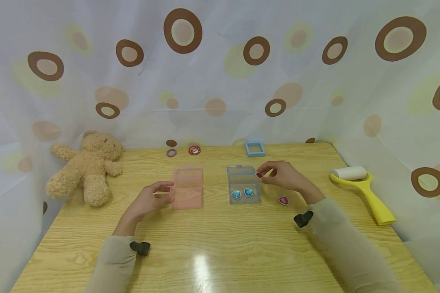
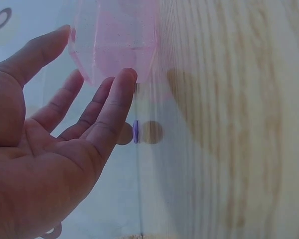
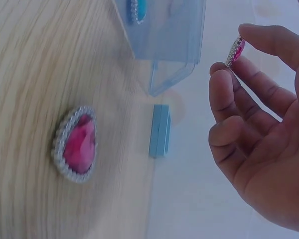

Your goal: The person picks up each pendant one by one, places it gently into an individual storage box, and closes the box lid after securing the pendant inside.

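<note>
Pink gem [image 3: 236, 51] pinched in right hand [image 1: 282, 176] grip, rhinestone rim clear only at wrist, left hand [image 1: 150, 200] relaxed

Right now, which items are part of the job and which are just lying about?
In play: right hand pinching pink gem; second pink gem; blue box; pink box at left hand.
Idle: teddy bear, lint roller, blue frame, purple ring.
</note>
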### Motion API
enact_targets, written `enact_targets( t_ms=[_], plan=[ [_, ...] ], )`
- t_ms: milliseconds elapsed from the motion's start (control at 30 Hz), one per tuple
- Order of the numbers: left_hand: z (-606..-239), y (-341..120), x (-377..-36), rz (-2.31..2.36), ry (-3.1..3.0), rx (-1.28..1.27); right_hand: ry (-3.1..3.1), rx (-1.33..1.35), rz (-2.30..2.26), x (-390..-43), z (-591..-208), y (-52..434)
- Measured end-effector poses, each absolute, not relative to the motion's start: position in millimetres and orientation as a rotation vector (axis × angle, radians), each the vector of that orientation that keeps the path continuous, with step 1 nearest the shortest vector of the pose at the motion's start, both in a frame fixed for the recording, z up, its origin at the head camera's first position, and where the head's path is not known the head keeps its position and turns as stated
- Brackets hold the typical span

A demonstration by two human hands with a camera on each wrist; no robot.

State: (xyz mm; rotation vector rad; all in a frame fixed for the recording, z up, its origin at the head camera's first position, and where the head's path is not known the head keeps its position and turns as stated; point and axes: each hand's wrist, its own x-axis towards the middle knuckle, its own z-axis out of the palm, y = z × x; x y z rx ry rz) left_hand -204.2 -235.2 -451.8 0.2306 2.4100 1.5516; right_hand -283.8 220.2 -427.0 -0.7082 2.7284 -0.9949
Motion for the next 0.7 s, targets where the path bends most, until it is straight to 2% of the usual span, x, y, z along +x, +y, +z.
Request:
enact_targets(
  t_ms=[700],
  plan=[
    [-453, -236, -207, 1.516, 2.425, 0.228, 2.611, -0.833, -1.037, -285, -430, 168]
  ],
)
